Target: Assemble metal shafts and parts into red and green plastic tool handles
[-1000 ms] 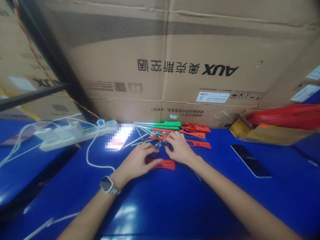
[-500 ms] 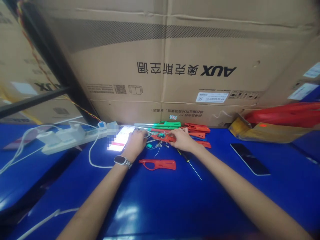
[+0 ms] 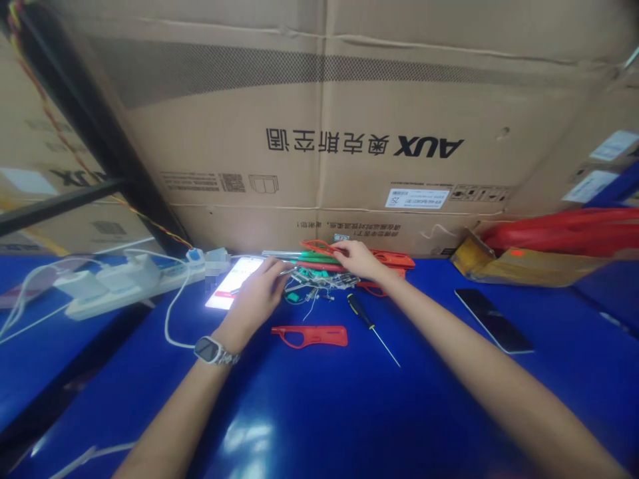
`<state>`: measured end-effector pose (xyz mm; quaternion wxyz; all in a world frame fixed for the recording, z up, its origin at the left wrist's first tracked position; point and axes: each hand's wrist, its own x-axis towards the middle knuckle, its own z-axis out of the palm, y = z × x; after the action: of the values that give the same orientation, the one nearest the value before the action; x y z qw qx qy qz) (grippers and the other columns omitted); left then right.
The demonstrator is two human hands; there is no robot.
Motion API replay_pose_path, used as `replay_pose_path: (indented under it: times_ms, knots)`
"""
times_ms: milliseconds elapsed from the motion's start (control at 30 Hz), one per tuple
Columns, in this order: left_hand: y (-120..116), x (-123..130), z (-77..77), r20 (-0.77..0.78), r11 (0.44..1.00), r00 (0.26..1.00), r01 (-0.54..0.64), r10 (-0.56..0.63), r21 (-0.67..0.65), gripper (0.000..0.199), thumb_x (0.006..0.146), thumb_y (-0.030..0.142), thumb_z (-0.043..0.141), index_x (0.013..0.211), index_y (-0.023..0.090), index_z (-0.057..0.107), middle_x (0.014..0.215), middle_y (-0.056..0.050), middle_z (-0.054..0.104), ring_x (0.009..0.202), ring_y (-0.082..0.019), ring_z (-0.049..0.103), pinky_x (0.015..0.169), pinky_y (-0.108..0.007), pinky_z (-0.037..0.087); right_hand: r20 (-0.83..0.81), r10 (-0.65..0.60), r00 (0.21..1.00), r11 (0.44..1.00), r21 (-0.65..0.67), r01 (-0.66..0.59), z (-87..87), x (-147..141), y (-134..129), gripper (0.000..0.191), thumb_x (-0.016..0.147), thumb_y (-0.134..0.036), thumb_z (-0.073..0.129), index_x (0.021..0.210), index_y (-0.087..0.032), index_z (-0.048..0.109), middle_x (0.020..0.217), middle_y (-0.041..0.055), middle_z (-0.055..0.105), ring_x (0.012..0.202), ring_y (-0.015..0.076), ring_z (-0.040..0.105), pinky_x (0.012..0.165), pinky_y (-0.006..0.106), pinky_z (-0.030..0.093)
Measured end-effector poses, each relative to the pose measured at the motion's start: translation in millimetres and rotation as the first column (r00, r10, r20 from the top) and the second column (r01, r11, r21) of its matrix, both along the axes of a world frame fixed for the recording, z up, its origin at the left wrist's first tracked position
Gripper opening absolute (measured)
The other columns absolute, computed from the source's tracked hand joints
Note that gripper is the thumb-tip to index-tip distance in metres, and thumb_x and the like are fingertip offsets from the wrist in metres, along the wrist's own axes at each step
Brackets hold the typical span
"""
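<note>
My right hand (image 3: pixel 358 258) pinches a red lighter casing (image 3: pixel 319 247), raised above the pile at the back of the blue table. Beside the lit phone (image 3: pixel 234 283), my left hand (image 3: pixel 257 293) is closed near the left end of the pile; what its fingers hold is too small to tell. Small metal and green parts with thin wires (image 3: pixel 319 279) lie between the hands. Other red casings (image 3: pixel 394 259) rest behind and right of my right hand. A separate red casing half (image 3: pixel 312 335) lies flat nearer me, left of a screwdriver (image 3: pixel 360 311).
A white power strip (image 3: pixel 120 286) with plugs and cables stands at the left, by a black metal frame (image 3: pixel 94 100). Large cardboard (image 3: pixel 349 100) rises behind the table (image 3: pixel 349 412). At the right are a dark phone (image 3: pixel 492 320) and a carton (image 3: pixel 539 263) with red material.
My right hand has lifted the red casing up and back, leaving small parts exposed below. My left hand has moved slightly left and toward me. The view has shifted a little.
</note>
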<state>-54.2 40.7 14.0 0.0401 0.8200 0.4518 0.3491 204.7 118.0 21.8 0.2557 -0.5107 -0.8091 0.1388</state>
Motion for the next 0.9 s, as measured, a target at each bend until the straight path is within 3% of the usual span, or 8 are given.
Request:
replay_pose_path:
  times_ms: [133,267,333,467,567,667,800,900]
  knots:
    - [0.1,-0.4,3.7,0.063,0.999,0.998,0.009,-0.012,0.053,0.018,0.098,0.022,0.051,0.110,0.021,0.064,0.101,-0.005,0.063,0.087,-0.019,0.062,0.077,-0.031,0.050,0.067,-0.001,0.998,0.999,0.045,-0.002,-5.6,-22.7,-0.9,0.039,0.083,-0.016,0.058,0.120,-0.022,0.070,0.109,0.0104,0.069,0.111,0.0307,0.056,0.092,0.044,0.040]
    - [10.2,2.6,7.7,0.115,0.996,0.993,-0.001,-0.009,0.090,0.016,0.097,0.022,0.054,0.107,0.021,0.066,0.096,-0.004,0.063,0.083,-0.018,0.062,0.076,-0.031,0.050,0.019,0.083,0.996,0.984,0.157,-0.085,-9.2,-29.3,-24.0,0.052,0.076,-0.007,0.055,0.124,-0.025,0.065,0.121,0.0087,0.063,0.116,0.0276,0.049,0.092,0.042,0.035]
    - [14.3,6.6,10.7,0.146,0.996,0.989,0.003,-0.016,0.090,0.016,0.097,0.021,0.054,0.106,0.020,0.067,0.095,-0.004,0.064,0.079,-0.017,0.062,0.072,-0.029,0.050,0.018,0.145,0.989,0.977,0.153,-0.146,-10.9,-29.3,-35.5,0.042,0.078,-0.013,0.061,0.117,-0.028,0.069,0.122,0.0060,0.063,0.113,0.0275,0.048,0.094,0.043,0.033]
    - [14.9,15.1,16.8,0.188,0.993,0.982,0.012,-0.033,0.114,0.016,0.097,0.022,0.054,0.107,0.020,0.067,0.095,-0.004,0.065,0.078,-0.015,0.062,0.068,-0.027,0.049,0.040,0.086,0.995,0.984,0.154,-0.091,-14.9,-29.4,-43.9,0.033,0.089,-0.037,0.063,0.120,-0.029,0.069,0.121,0.0079,0.063,0.108,0.0282,0.046,0.092,0.043,0.032]
    - [11.2,17.2,18.8,0.195,0.993,0.981,-0.001,-0.022,0.120,0.017,0.098,0.022,0.053,0.107,0.020,0.067,0.095,-0.004,0.066,0.076,-0.015,0.061,0.068,-0.028,0.049,-0.016,0.081,0.997,0.992,0.102,-0.079,-16.1,-29.0,-40.1,0.032,0.091,-0.037,0.062,0.121,-0.027,0.067,0.121,0.0074,0.066,0.111,0.0278,0.048,0.095,0.045,0.029]
    - [8.2,16.3,16.5,0.211,0.995,0.977,0.000,-0.021,0.101,0.018,0.098,0.023,0.053,0.109,0.020,0.066,0.099,-0.005,0.066,0.081,-0.016,0.063,0.071,-0.029,0.051,-0.038,0.123,0.992,0.992,-0.013,-0.124,-14.9,-29.5,-34.4,0.020,0.092,-0.033,0.062,0.108,-0.027,0.072,0.120,0.0046,0.069,0.116,0.0276,0.047,0.099,0.047,0.026]
    - [6.2,15.9,9.2,0.229,0.997,0.973,0.005,-0.022,0.074,0.019,0.098,0.025,0.052,0.110,0.020,0.066,0.100,-0.005,0.065,0.081,-0.016,0.062,0.070,-0.029,0.051,0.053,0.095,0.994,0.994,-0.065,-0.092,-9.1,-34.5,-25.0,0.021,0.089,-0.024,0.063,0.104,-0.031,0.076,0.120,0.0041,0.065,0.114,0.0272,0.046,0.097,0.046,0.026]
    - [4.5,15.5,5.3,0.235,0.997,0.972,0.001,-0.019,0.076,0.019,0.098,0.025,0.052,0.109,0.019,0.066,0.100,-0.005,0.065,0.080,-0.016,0.062,0.068,-0.028,0.050,0.103,0.176,0.979,0.977,-0.143,-0.160,-3.0,-38.4,-17.7,0.025,0.083,-0.025,0.071,0.106,-0.033,0.077,0.120,0.0045,0.062,0.113,0.0272,0.044,0.098,0.045,0.026]
